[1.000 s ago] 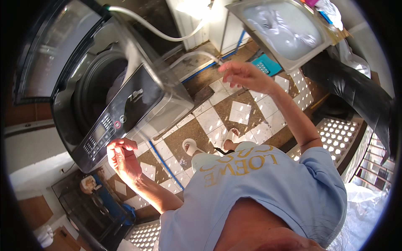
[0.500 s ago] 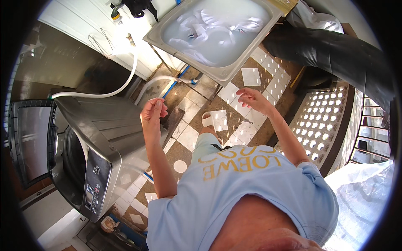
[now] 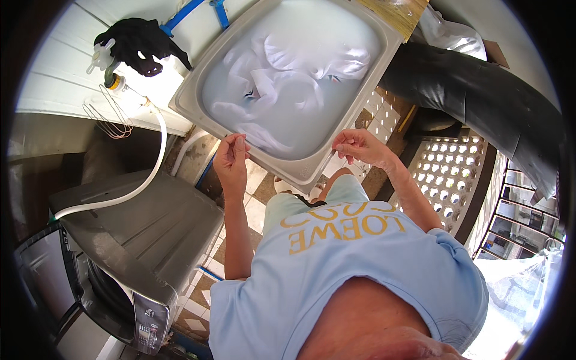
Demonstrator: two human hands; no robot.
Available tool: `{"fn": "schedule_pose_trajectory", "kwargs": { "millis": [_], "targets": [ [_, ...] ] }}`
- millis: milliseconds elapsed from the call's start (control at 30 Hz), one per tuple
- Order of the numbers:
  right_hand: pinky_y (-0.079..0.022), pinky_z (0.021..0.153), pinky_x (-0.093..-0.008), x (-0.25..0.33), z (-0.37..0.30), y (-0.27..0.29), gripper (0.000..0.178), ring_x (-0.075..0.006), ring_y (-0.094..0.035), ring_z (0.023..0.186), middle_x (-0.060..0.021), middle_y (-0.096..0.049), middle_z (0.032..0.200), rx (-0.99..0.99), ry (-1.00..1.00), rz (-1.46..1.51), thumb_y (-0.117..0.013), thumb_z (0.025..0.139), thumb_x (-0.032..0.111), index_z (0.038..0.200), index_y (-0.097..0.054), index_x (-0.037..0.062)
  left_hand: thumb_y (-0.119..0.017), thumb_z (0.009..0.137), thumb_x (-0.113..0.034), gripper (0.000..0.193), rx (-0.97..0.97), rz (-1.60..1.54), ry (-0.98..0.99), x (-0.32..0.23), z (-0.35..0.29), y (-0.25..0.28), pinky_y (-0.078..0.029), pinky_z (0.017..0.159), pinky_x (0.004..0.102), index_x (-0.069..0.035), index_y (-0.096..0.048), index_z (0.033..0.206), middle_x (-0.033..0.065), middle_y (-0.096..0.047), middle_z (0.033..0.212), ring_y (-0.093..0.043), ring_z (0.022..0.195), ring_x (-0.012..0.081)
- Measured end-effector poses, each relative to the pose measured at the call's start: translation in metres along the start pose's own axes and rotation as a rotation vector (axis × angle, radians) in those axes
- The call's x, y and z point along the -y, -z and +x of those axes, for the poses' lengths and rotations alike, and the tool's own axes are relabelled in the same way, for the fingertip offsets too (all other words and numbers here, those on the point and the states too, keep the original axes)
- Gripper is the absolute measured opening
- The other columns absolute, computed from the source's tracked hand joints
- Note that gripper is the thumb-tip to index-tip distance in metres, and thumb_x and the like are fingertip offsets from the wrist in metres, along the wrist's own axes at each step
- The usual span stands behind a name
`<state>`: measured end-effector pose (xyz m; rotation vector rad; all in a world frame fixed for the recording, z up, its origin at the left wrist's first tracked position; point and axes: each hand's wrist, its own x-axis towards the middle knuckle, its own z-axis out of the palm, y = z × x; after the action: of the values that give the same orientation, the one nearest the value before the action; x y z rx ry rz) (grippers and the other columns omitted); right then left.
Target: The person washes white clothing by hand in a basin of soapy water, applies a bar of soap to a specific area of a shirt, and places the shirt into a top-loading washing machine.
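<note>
In front of me stands a wide beige basin [image 3: 282,167] filled with cloudy water. White cloth [image 3: 264,90] lies soaking in it, partly under the surface. At the basin's near left edge is my left hand [image 3: 232,159], its thumb pressed to its curled fingers and nothing visible in them. My right hand [image 3: 363,148] hovers by the near right rim, fingers loosely bent and a little apart, holding nothing. Whether either hand touches the rim I cannot tell.
A grey top-loading washing machine [image 3: 141,225] with its lid [image 3: 45,273] raised stands at left. A white hose [image 3: 157,171] runs from the tap [image 3: 117,83] to it. Black cloth [image 3: 135,45] hangs by the tap. At right are a large black pipe [image 3: 474,78] and perforated blocks [image 3: 447,168].
I have stepped up to the basin, which now sits closer and lower in view. Both hands have come to its near edge; the right fingers have drawn in slightly.
</note>
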<state>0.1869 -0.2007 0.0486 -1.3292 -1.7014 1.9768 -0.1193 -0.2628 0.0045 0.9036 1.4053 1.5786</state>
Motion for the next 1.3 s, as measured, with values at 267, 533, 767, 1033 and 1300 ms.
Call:
{"fn": "schedule_pose_trajectory", "kwargs": {
  "millis": [267,533,767,1033,1300],
  "targets": [
    [-0.047,0.059,-0.0195,0.021,0.053,0.066,0.013,-0.0038,-0.055,0.070,0.0005,-0.061,0.078,-0.086,0.185,0.129,-0.058,0.093,0.011,0.100,-0.062,0.0018,-0.062,0.092,-0.013,0.014,-0.229,0.395,-0.100,0.016,0.001,-0.026,-0.038,0.056,0.0181,0.001,-0.065,0.093,-0.0003,-0.059,0.075,-0.050,0.064,0.0031],
    [-0.047,0.066,-0.0235,0.044,0.144,0.173,0.009,-0.0070,-0.059,0.074,-0.0007,-0.064,0.081,-0.194,0.483,-0.174,-0.061,0.089,0.006,0.096,-0.064,0.0021,-0.061,0.087,-0.004,0.012,-0.531,0.826,-0.140,0.013,-0.012,-0.078,-0.047,0.071,0.0278,0.000,-0.063,0.098,0.0084,-0.057,0.093,-0.057,0.081,0.0178],
    [-0.046,0.065,-0.0369,0.032,0.143,0.235,0.007,-0.0280,-0.058,0.073,-0.0106,-0.059,0.078,-0.062,0.715,-0.484,-0.062,0.083,0.007,0.089,-0.061,0.0036,-0.062,0.081,0.000,0.015,-0.519,1.183,-0.174,0.015,-0.012,-0.088,-0.048,0.066,0.0322,-0.001,-0.063,0.096,0.0105,-0.059,0.090,-0.059,0.078,0.0221],
    [-0.046,0.067,-0.0398,0.012,0.126,0.262,0.006,-0.0299,-0.057,0.074,-0.0097,-0.057,0.077,-0.191,0.944,-0.647,-0.063,0.080,0.007,0.086,-0.059,0.0058,-0.062,0.081,-0.001,0.010,-0.545,1.151,-0.206,0.017,-0.006,-0.094,-0.048,0.062,0.0331,0.001,-0.062,0.092,0.0119,-0.060,0.086,-0.060,0.073,0.0240],
    [-0.048,0.066,-0.0404,0.007,0.132,0.243,0.006,-0.0296,-0.058,0.076,-0.0098,-0.057,0.077,-0.197,0.968,-0.774,-0.063,0.078,0.007,0.083,-0.059,0.0058,-0.063,0.081,-0.002,0.009,-0.618,1.159,-0.365,0.010,-0.007,-0.095,-0.052,0.065,0.0334,0.000,-0.065,0.090,0.0127,-0.063,0.084,-0.063,0.072,0.0257]
  ]
}}
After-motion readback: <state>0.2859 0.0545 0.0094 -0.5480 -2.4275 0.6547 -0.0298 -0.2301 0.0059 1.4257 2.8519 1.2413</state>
